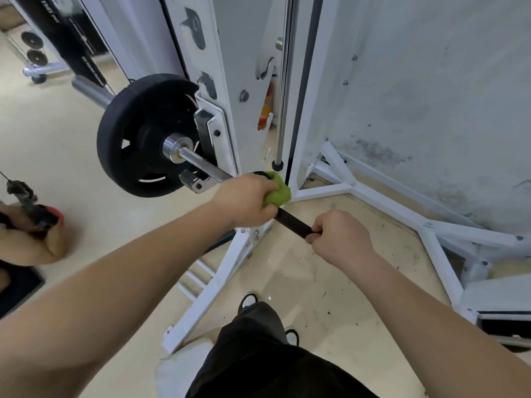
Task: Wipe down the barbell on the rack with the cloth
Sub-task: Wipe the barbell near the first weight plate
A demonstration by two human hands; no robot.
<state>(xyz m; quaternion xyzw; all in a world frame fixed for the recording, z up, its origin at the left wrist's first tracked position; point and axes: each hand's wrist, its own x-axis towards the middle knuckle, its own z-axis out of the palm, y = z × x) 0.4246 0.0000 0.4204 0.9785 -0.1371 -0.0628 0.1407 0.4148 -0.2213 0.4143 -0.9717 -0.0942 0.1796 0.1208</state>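
The left hand point(244, 201) clamps a crumpled green cloth point(278, 191) around the steel barbell shaft point(207, 166) (rack-mounted); the right hand point(342, 239) grips its black section.

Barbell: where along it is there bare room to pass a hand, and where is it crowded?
Free: the short black stretch between the left hand, holding the cloth, and the right hand. The chrome stretch between plate and left hand is crowded by the rack's hook.

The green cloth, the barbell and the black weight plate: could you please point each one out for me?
green cloth point(280, 191): head view, on its bunched fabric.
barbell point(201, 162): head view, on the bare steel shaft by the plate.
black weight plate point(115, 133): head view, on its rubber outer rim.
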